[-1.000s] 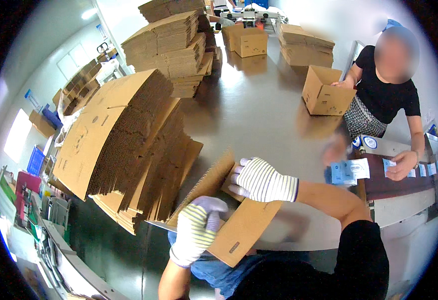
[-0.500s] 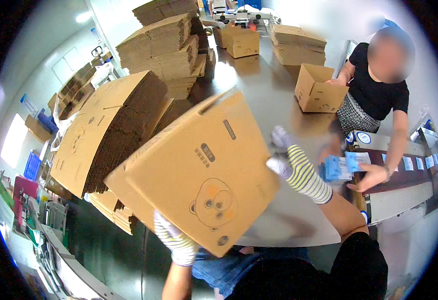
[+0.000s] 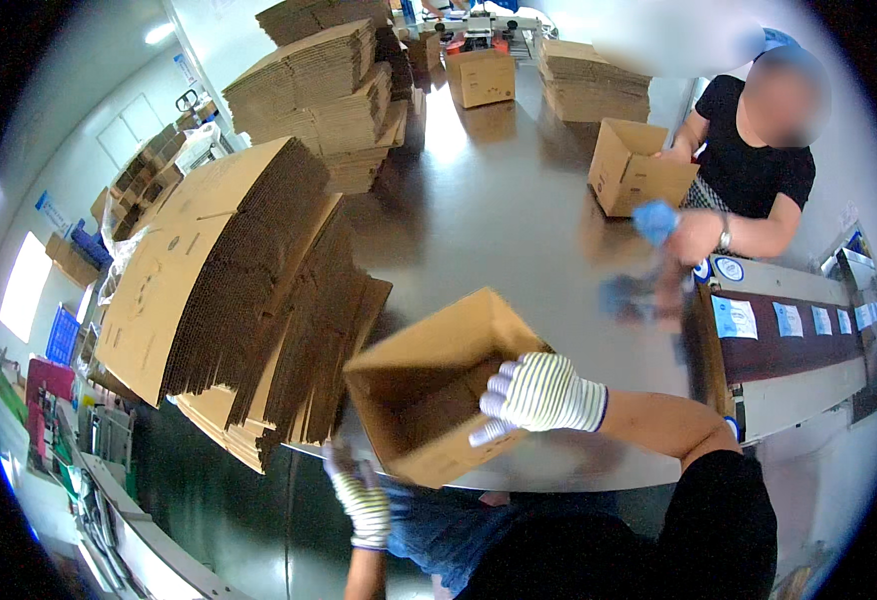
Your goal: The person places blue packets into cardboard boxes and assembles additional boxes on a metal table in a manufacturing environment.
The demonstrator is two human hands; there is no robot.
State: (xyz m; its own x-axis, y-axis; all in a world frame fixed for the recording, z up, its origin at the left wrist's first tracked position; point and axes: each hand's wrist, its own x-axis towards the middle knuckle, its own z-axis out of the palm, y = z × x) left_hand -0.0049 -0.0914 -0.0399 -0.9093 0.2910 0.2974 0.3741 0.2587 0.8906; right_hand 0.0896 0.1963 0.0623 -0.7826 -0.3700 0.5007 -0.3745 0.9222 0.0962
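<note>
An open cardboard box (image 3: 447, 463) sits tilted at the near edge of the metal table, its mouth turned toward me and its inside in shadow. My right hand (image 3: 549, 392), in a striped knit glove, grips the box's right wall, fingers over the rim and thumb low on the outer side. My left hand (image 3: 359, 502), gloved the same way, is beside the box's lower left corner with its fingers apart and nothing in them. Close by on the left stand stacked flattened cartons (image 3: 199, 255).
Across the table (image 3: 519, 230), a co-worker (image 3: 754, 165) holds another open box (image 3: 619, 185) and a blue packet (image 3: 656, 220). A conveyor (image 3: 774, 355) at right carries several blue-and-white packets (image 3: 735, 317). Farther back are more flat carton stacks (image 3: 594, 85) and a box (image 3: 484, 80).
The box has come down from mid-air and turned, so its opening now shows. My right hand has moved onto its wall; my left has let go. The co-worker's arm has lifted a packet toward their box.
</note>
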